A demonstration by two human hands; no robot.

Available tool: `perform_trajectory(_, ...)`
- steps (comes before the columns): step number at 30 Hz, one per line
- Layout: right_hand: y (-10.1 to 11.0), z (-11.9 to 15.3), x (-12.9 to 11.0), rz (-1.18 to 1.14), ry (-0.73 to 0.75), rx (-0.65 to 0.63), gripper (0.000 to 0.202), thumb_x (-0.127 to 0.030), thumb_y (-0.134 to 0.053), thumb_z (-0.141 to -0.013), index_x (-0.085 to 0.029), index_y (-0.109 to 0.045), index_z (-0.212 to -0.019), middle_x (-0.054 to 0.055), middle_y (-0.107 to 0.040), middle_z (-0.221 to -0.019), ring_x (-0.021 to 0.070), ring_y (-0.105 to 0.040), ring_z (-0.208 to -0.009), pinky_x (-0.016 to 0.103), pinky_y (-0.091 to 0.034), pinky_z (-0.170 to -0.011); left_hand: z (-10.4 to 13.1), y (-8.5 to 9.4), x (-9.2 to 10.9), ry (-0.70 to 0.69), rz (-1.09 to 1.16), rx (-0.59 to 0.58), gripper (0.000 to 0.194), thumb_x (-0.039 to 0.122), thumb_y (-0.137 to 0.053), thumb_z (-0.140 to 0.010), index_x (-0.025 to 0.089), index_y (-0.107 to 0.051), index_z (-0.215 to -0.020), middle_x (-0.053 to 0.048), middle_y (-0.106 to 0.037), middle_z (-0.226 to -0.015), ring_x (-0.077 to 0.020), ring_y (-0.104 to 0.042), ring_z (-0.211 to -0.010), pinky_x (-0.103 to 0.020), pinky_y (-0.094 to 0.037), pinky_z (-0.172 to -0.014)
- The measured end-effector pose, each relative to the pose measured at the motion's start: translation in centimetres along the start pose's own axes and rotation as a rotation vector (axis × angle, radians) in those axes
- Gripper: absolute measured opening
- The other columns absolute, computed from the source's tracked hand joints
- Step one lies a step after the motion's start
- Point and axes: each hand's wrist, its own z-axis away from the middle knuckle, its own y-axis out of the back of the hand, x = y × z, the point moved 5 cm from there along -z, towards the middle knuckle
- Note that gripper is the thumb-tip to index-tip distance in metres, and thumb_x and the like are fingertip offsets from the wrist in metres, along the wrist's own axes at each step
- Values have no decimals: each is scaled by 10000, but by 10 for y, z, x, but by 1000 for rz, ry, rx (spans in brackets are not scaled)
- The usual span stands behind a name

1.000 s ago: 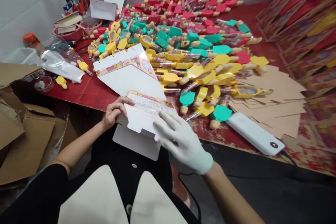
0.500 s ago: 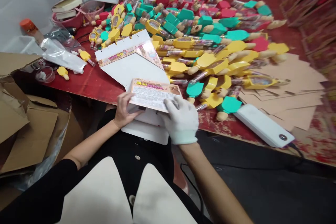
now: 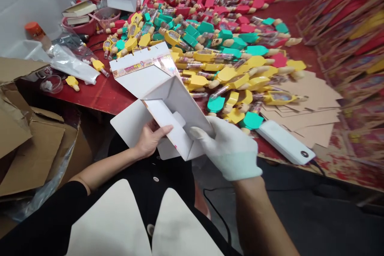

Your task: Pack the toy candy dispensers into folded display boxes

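A cardboard box point(image 3: 196, 114), white inside and partly folded, is tilted over my lap with its hollow facing me. My bare left hand point(image 3: 151, 138) pinches its left panel, thumb on the inner face. On the box's right wall my gloved right hand point(image 3: 223, 140) is closed, with the thumb inside and the fingers hidden behind. Beyond the box, a flat printed carton point(image 3: 135, 78) with a white inner face lies at the table's edge.
Many red, green and yellow toys point(image 3: 226, 74) cover the red table point(image 3: 90, 98). Brown card sheets point(image 3: 306, 116) and a white power bank point(image 3: 285, 142) lie right. Packed cartons point(image 3: 357, 64) stand far right. An opened brown box point(image 3: 39, 148) is left.
The box has been turned from its printed side to show its white hollow, and its flaps have spread left. My right hand has moved right and grips the wall. The view has shifted slightly right.
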Motion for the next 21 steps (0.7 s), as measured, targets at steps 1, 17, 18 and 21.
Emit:
perform_trajectory(1, 1, 1, -1, -33, 27, -47, 559, -622, -567, -894, -181, -726, -1200, 118, -755, -971, 267, -695, -861, 313, -475, -687, 3, 0, -1, -9, -39, -26, 564, 473, -973, -532, 133, -699, -889, -72, -772, -926, -207, -714, -852, -309, -583, -774)
perform_trajectory(17, -24, 8, -21, -441, 132, -193, 724, -549, -437, -1013, -197, -302, -1632, 132, -458, -1582, 290, -497, -1437, 460, -476, -1164, 9, 12, -10, -101, -105, 77, 526, 495, -900, -664, 127, -722, -996, -93, -777, -1027, -208, -721, -929, -293, -577, -845)
perform_trajectory(18, -15, 12, -26, -461, 156, -197, 724, -547, -426, -1018, -202, -282, -1639, 132, -461, -1580, 289, -503, -1432, 463, -484, -1160, 12, 10, -6, -100, -87, 69, 527, 505, -901, -659, 133, -718, -984, -79, -776, -993, -200, -719, -894, -284, -580, -810)
perform_trajectory(21, 28, 23, -39, -511, 278, -131, 605, -508, -362, -1045, -285, -355, -1607, 92, -559, -1499, 278, -580, -1356, 459, -547, -1096, 29, 0, 29, -140, -122, -22, 480, 502, -896, -682, 149, -718, -954, -40, -766, -900, -166, -714, -768, -248, -590, -685)
